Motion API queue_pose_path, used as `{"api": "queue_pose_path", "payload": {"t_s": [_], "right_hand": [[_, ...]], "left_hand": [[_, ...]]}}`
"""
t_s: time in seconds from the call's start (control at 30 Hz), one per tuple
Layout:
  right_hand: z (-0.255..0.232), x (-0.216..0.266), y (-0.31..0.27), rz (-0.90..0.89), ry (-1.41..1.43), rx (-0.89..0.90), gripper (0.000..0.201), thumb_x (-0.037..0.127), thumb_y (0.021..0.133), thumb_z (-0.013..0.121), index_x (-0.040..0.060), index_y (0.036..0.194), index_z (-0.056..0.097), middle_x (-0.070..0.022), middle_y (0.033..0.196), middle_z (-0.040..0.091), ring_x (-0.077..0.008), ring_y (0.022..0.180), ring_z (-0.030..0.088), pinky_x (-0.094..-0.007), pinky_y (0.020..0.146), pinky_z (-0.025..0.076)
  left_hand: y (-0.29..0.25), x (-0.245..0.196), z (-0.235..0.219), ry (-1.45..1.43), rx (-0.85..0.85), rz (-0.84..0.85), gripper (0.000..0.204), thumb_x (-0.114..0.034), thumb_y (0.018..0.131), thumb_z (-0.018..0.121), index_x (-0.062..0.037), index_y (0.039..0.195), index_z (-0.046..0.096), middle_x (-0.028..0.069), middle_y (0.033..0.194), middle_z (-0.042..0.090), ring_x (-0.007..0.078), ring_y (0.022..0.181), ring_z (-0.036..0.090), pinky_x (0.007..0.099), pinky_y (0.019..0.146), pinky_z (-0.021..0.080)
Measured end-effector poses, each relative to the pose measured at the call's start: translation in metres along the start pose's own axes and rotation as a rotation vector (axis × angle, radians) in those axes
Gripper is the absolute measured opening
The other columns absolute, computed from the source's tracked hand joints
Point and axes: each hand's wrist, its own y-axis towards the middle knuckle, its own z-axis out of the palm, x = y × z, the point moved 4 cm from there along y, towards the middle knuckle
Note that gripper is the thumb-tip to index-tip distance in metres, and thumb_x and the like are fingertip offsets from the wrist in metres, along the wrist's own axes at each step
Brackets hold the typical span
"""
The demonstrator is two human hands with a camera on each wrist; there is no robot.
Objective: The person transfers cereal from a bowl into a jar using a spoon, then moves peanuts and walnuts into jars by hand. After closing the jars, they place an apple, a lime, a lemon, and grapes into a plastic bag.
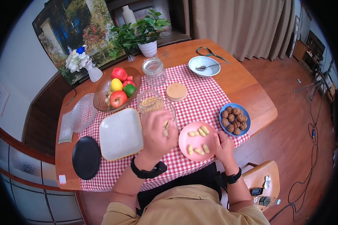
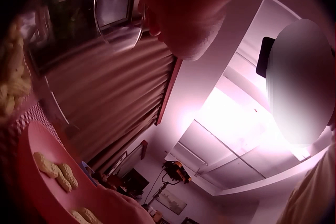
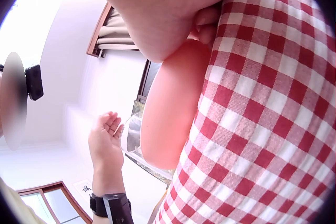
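Observation:
A pink plate (image 1: 184,144) lies on the checked cloth and carries several unshelled peanuts (image 1: 199,149). My right hand (image 1: 224,148) grips its right rim, thumb above and fingers curled at the edge. To the left, my left hand (image 1: 157,131), blurred, is over the near side of a clear glass jar (image 1: 171,106). In the right wrist view the left hand (image 3: 106,140) has bent fingers beside the jar (image 3: 134,132). More peanuts (image 2: 13,74) show in the left wrist view. Whether the left fingers pinch anything, I cannot tell.
A blue bowl of walnuts (image 1: 234,120) stands right of the plate. Left are a white square dish (image 1: 120,135) and a black oval plate (image 1: 86,157). Behind are a fruit bowl (image 1: 101,99), another glass jar (image 1: 154,73), a wooden lid (image 1: 176,92) and a white bowl (image 1: 210,62).

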Motion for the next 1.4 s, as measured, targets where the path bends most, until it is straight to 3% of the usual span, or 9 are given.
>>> {"api": "queue_pose_path", "payload": {"t_s": [0.13, 0.2, 0.4, 0.73, 1.0, 1.03, 1.1, 1.23, 1.4], "right_hand": [[0.0, 0.002, 0.0, 0.003, 0.03, 0.0, 0.026, 0.025, 0.089, 0.055, 0.0022, 0.076, 0.058, -0.0202, 0.061, 0.056, -0.0361, 0.055, 0.057, -0.0418, 0.049, 0.041], [0.001, 0.0, 0.0, 0.002, 0.033, 0.006, 0.026, 0.025, 0.089, 0.055, 0.0021, 0.076, 0.058, -0.0203, 0.061, 0.056, -0.0361, 0.055, 0.057, -0.0416, 0.049, 0.041], [0.0, -0.001, 0.0, -0.005, 0.037, -0.001, 0.026, 0.024, 0.089, 0.055, 0.0023, 0.076, 0.058, -0.0199, 0.062, 0.057, -0.0359, 0.056, 0.058, -0.0413, 0.049, 0.041], [0.001, 0.001, 0.0, -0.003, 0.029, -0.004, 0.026, 0.025, 0.09, 0.054, 0.0031, 0.077, 0.059, -0.0187, 0.061, 0.057, -0.0351, 0.055, 0.058, -0.0408, 0.049, 0.042], [0.0, 0.001, 0.001, 0.0, 0.038, 0.004, 0.026, 0.026, 0.091, 0.053, 0.0037, 0.081, 0.062, -0.0183, 0.062, 0.058, -0.0344, 0.056, 0.059, -0.0406, 0.05, 0.042], [0.0, 0.0, 0.001, 0.005, 0.023, 0.015, 0.026, 0.026, 0.091, 0.053, 0.0038, 0.081, 0.062, -0.0185, 0.063, 0.059, -0.0345, 0.056, 0.059, -0.0406, 0.05, 0.043], [0.0, 0.001, 0.0, 0.0, 0.032, 0.009, 0.027, 0.027, 0.091, 0.053, 0.0037, 0.081, 0.062, -0.0189, 0.063, 0.059, -0.0347, 0.057, 0.059, -0.0407, 0.05, 0.043], [0.001, -0.002, 0.0, -0.009, 0.032, 0.006, 0.027, 0.026, 0.091, 0.053, 0.0037, 0.081, 0.062, -0.0196, 0.063, 0.059, -0.0356, 0.057, 0.059, -0.0413, 0.05, 0.042], [0.001, 0.0, 0.0, 0.001, 0.033, 0.013, 0.026, 0.026, 0.091, 0.053, 0.0037, 0.08, 0.062, -0.0194, 0.062, 0.058, -0.0357, 0.056, 0.059, -0.0412, 0.049, 0.042]], "left_hand": [[-0.019, -0.029, 0.025, -0.225, 0.298, 0.123, 0.019, -0.01, 0.077, 0.062, 0.0003, 0.092, 0.057, 0.0137, 0.096, 0.058, 0.0321, 0.088, 0.057, 0.0405, 0.079, 0.046], [-0.032, -0.034, 0.055, -0.253, 0.542, 0.102, 0.036, -0.02, 0.08, 0.064, -0.0012, 0.109, 0.057, 0.0189, 0.111, 0.054, 0.0352, 0.103, 0.053, 0.043, 0.089, 0.043], [-0.075, -0.018, 0.102, -0.164, 0.785, 0.086, 0.059, -0.037, 0.081, 0.064, -0.0008, 0.125, 0.048, 0.024, 0.124, 0.047, 0.0392, 0.117, 0.044, 0.046, 0.099, 0.036], [-0.088, -0.026, 0.099, -0.218, 0.823, 0.11, 0.057, -0.048, 0.077, 0.066, -0.0027, 0.111, 0.055, 0.0173, 0.11, 0.052, 0.0331, 0.102, 0.05, 0.0414, 0.085, 0.041], [-0.095, -0.031, 0.097, -0.189, 0.939, 0.075, 0.031, -0.036, 0.081, 0.064, -0.0056, 0.082, 0.06, 0.0102, 0.096, 0.055, 0.0281, 0.091, 0.051, 0.0398, 0.078, 0.039], [-0.095, -0.031, 0.098, -0.188, 0.939, 0.076, 0.031, -0.036, 0.081, 0.064, -0.0056, 0.082, 0.06, 0.0102, 0.096, 0.055, 0.0281, 0.091, 0.051, 0.0398, 0.078, 0.039], [-0.087, -0.032, 0.091, -0.203, 0.651, 0.103, 0.031, -0.036, 0.081, 0.064, -0.0052, 0.081, 0.06, 0.0107, 0.093, 0.054, 0.0275, 0.088, 0.052, 0.0389, 0.079, 0.039], [-0.087, -0.03, 0.088, -0.084, 0.606, 0.047, 0.033, -0.037, 0.08, 0.065, -0.0045, 0.083, 0.06, 0.0117, 0.092, 0.053, 0.0279, 0.087, 0.052, 0.0384, 0.078, 0.04], [-0.092, -0.029, 0.092, -0.123, 0.733, 0.055, 0.037, -0.04, 0.08, 0.064, -0.0044, 0.086, 0.059, 0.0115, 0.088, 0.053, 0.0286, 0.084, 0.052, 0.0406, 0.074, 0.043]]}}
